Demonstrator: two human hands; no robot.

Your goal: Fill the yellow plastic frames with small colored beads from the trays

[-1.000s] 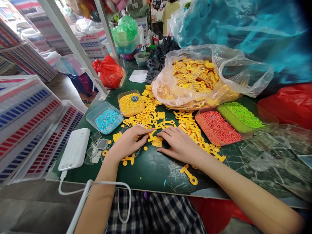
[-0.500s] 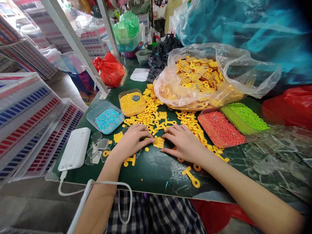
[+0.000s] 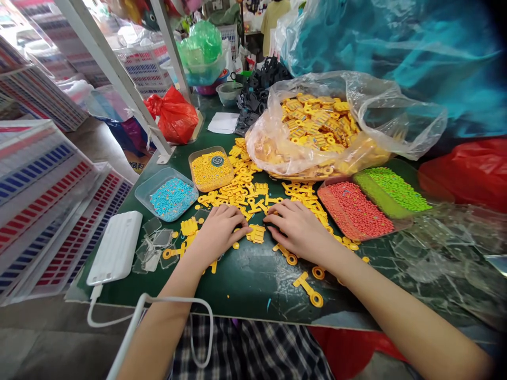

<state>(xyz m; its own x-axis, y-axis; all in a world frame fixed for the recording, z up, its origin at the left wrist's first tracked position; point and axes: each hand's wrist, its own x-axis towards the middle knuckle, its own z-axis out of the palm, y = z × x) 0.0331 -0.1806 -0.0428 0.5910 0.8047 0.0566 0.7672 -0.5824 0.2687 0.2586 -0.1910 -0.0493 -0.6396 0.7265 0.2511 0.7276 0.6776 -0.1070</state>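
1. The left hand [image 3: 219, 229] lies palm down, fingers loosely spread, touching the yellow comb piece [image 3: 256, 233] from its left.
2. The right hand [image 3: 299, 229] lies flat, fingers spread, just right of that piece.
3. The piece rests on the green table [image 3: 253, 279], below the scattered yellow parts [image 3: 241, 187].

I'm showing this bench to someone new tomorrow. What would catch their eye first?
The clear bag of yellow plastic parts at the back, spilling toward the middle. Then the trays of red beads and green beads on the right, and the left hand and right hand flanking a yellow comb-shaped piece.
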